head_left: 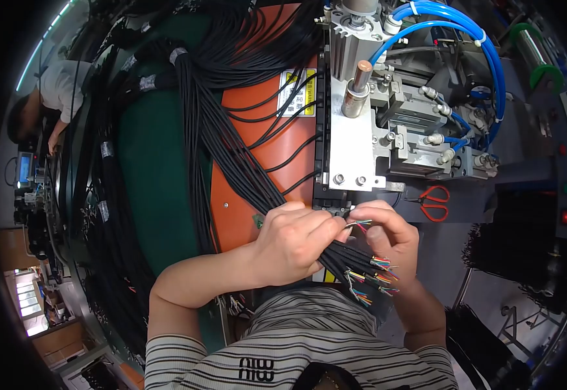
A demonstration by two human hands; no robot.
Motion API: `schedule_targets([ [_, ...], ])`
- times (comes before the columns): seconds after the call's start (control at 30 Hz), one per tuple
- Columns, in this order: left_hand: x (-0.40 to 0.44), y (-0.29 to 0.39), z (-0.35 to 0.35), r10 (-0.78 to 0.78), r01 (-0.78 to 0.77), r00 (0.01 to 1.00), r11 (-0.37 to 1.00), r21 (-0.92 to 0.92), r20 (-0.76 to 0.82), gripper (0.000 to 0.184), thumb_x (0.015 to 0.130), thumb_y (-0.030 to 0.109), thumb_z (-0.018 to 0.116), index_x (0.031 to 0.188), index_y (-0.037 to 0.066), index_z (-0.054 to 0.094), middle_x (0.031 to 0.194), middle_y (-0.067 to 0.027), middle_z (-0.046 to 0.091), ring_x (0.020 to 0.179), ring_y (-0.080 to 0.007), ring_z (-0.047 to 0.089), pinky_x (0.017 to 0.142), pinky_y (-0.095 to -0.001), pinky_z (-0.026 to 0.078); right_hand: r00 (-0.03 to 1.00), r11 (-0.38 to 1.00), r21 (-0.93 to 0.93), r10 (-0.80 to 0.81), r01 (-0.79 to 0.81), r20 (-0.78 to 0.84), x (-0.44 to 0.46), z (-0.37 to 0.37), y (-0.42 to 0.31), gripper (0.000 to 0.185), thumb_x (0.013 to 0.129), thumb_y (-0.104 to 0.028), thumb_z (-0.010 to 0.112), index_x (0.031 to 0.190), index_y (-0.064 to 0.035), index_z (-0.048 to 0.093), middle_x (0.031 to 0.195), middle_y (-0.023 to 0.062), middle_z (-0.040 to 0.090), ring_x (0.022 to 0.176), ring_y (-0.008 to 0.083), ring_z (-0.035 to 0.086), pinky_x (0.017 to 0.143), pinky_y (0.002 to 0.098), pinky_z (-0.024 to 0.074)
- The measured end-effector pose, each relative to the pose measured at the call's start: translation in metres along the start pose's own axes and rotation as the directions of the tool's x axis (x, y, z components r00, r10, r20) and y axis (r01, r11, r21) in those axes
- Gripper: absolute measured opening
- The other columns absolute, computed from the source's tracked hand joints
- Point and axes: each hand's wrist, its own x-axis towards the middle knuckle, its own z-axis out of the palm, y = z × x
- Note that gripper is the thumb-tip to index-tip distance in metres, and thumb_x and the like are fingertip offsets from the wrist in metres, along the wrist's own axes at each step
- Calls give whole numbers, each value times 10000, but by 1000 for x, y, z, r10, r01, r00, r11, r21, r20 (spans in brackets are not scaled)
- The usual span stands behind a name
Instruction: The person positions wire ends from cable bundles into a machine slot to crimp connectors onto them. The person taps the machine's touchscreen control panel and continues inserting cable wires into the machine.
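Observation:
My left hand [296, 239] is closed around a thick bundle of black cables [345, 265]. Below the fist, their stripped ends fan out in red, yellow, blue and white wires [381, 263]. My right hand [397, 239] is raised beside it, thumb and fingers bent around the thin coloured wires [360, 224] of a single cable end. Both hands are just below the front of a metal machine [355, 153] with a silver plate. The cables run up and left from my fist across an orange panel [241, 214].
Red-handled scissors [435, 203] lie right of the machine. Blue air hoses [494, 71] curve at upper right. More black cables [196, 117] hang over a green surface [150, 182] on the left. Another person [63, 88] bends over equipment at far left. Dark bundles [485, 344] rest on a rack lower right.

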Motion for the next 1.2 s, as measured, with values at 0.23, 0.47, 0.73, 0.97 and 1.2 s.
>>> schedule_targets([
  [0.23, 2, -3, 2, -12, 11, 1000, 998, -56, -13, 261, 679, 102, 724, 907, 59, 603, 754, -33, 615, 630, -218, 613, 549, -331, 408, 975, 931, 290, 198, -220, 102, 8, -8, -3, 206, 908, 32, 620, 1110, 54, 653, 1073, 119, 618, 885, 150, 632, 773, 251, 516],
  [0.47, -1, -1, 0, 24, -25, 997, 1000, 5, 75, 206, 736, 102, 695, 913, 29, 622, 727, -35, 577, 614, -217, 593, 544, -326, 430, 993, 883, -466, 2, 53, 116, 18, -10, -16, 64, 821, -16, 699, 861, 8, 655, 830, 76, 616, 641, 171, 637, 583, 283, 502],
  [0.73, 2, 0, 1, 53, -69, 996, 967, 244, 69, 303, 764, 69, 606, 1039, -54, 626, 864, -73, 543, 737, -203, 582, 566, -301, 484, 971, 512, -826, -99, 237, 217, 25, -10, -17, 89, 788, -72, 671, 769, -45, 588, 698, 81, 501, 559, 258, 559, 520, 371, 454],
  [0.97, 0, -2, 0, 25, -48, 990, 984, 171, 136, 526, 645, 139, 670, 1131, -52, 616, 931, -108, 574, 747, -241, 585, 591, -333, 486, 971, 560, -793, -145, 240, 192, 21, -13, -6, 84, 798, -83, 675, 803, -46, 599, 723, 76, 523, 581, 252, 577, 535, 363, 463],
  [1.2, 5, 0, 0, 75, -104, 987, 972, 209, 144, 464, 690, 105, 634, 1128, -47, 630, 877, -79, 548, 725, -214, 562, 573, -308, 479, 961, 445, -853, -170, 274, 220, 20, -10, -8, 76, 802, -86, 675, 825, -48, 613, 744, 74, 539, 589, 242, 583, 545, 355, 470],
])
